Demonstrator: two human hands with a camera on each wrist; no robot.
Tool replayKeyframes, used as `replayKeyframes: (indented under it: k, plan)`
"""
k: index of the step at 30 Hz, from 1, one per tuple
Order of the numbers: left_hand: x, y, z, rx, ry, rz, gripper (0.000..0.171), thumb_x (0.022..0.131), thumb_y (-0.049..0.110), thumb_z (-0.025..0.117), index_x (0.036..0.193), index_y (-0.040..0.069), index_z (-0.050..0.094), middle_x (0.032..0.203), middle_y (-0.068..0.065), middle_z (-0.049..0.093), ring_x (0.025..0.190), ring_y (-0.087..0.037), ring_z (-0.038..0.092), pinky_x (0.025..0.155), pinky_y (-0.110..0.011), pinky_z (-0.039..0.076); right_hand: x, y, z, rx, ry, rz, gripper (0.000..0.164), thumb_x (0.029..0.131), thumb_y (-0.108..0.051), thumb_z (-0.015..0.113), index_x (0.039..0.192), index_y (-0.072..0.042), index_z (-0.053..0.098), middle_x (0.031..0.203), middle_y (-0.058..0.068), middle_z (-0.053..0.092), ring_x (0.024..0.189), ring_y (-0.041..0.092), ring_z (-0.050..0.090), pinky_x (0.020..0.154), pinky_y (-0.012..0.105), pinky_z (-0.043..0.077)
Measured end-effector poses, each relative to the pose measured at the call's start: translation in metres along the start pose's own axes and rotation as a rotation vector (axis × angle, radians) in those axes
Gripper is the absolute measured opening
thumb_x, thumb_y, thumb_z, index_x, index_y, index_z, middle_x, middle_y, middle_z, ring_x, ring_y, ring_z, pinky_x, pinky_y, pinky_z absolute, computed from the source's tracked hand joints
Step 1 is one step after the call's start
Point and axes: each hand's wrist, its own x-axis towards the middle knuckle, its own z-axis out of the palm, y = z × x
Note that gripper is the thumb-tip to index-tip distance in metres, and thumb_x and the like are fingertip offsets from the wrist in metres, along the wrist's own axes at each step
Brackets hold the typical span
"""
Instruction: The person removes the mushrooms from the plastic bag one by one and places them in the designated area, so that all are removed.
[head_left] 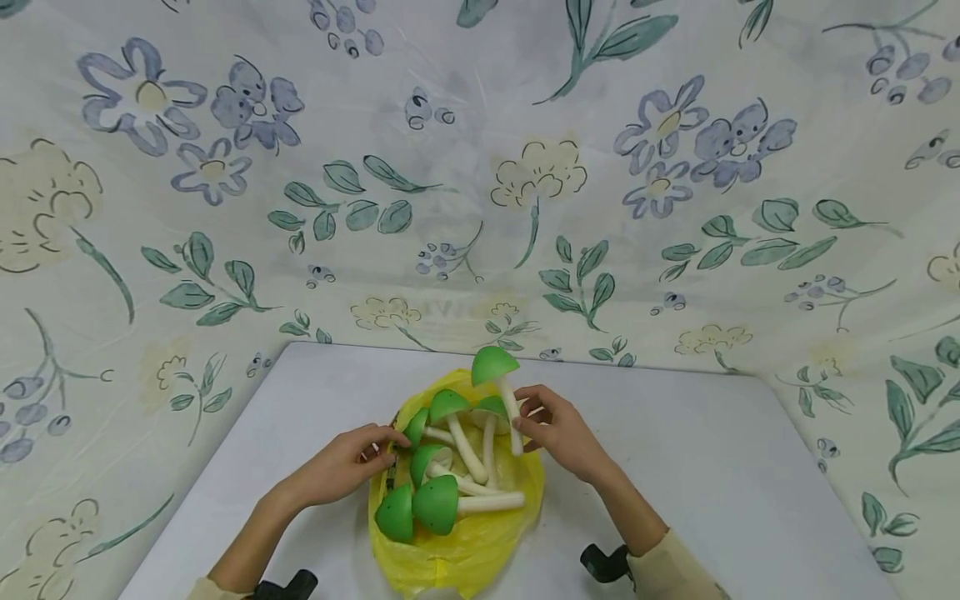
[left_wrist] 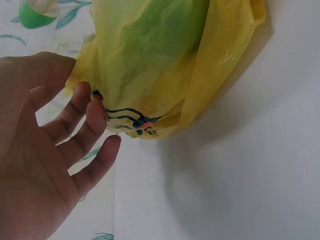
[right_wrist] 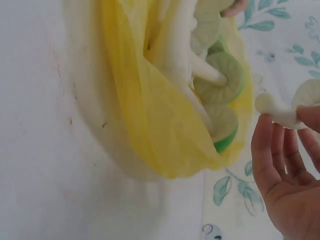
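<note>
A yellow plastic bag (head_left: 438,557) lies spread on the white table, holding several toy mushrooms (head_left: 435,504) with green caps and white stems. My left hand (head_left: 348,462) is at the bag's left side, and the left wrist view shows its thumb and fingers pinching the bag's rim (left_wrist: 85,70). Between the thumb and fingers of my right hand (head_left: 558,429) is the white stem of one toy mushroom (head_left: 495,367). That mushroom is raised over the bag's far right part, cap up and tilted left. In the right wrist view its stem (right_wrist: 280,114) shows at the fingertips.
The white table (head_left: 675,467) runs out to both sides of the bag. Behind it hangs a flower-patterned cloth (head_left: 450,167). Black devices are strapped near the left wrist (head_left: 288,586) and the right wrist (head_left: 606,564).
</note>
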Motion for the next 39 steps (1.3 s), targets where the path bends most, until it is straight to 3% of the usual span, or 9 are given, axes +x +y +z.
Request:
replayKeyframes:
  k: [9, 16, 28, 39]
  plan:
    - [0.000, -0.001, 0.000, -0.004, 0.002, -0.010, 0.023, 0.102, 0.013, 0.058, 0.123, 0.009, 0.067, 0.112, -0.008, 0.065, 0.089, -0.015, 0.056, 0.075, -0.027, 0.051, 0.006, 0.017, -0.018, 0.081, 0.094, 0.070, 0.040, 0.095, -0.010, 0.068, 0.132, -0.005, 0.053, 0.114, 0.017, 0.055, 0.091, 0.026, 0.062, 0.070, 0.042, 0.061]
    - [-0.001, -0.001, -0.001, -0.004, -0.002, -0.007, 0.024, 0.102, 0.011, 0.057, 0.124, 0.009, 0.066, 0.118, -0.010, 0.065, 0.089, -0.014, 0.057, 0.074, -0.027, 0.051, 0.007, 0.035, -0.025, 0.118, 0.131, 0.128, 0.042, 0.094, -0.004, 0.067, 0.132, -0.008, 0.047, 0.110, 0.019, 0.055, 0.087, 0.026, 0.064, 0.066, 0.042, 0.061]
    - [0.001, -0.003, -0.003, 0.003, -0.009, -0.008, 0.024, 0.103, 0.012, 0.056, 0.124, 0.009, 0.067, 0.118, -0.010, 0.065, 0.092, -0.015, 0.058, 0.077, -0.027, 0.051, 0.010, 0.056, -0.032, 0.090, 0.109, 0.206, 0.043, 0.092, -0.002, 0.068, 0.131, -0.005, 0.051, 0.110, 0.018, 0.055, 0.085, 0.026, 0.063, 0.064, 0.044, 0.060]
    - [-0.001, -0.003, -0.003, 0.003, -0.008, -0.022, 0.024, 0.102, 0.011, 0.056, 0.124, 0.009, 0.066, 0.116, -0.008, 0.065, 0.091, -0.015, 0.057, 0.076, -0.026, 0.051, 0.008, 0.067, -0.028, 0.018, 0.102, 0.248, 0.038, 0.090, 0.000, 0.069, 0.125, -0.006, 0.055, 0.107, 0.016, 0.058, 0.079, 0.023, 0.063, 0.060, 0.038, 0.059]
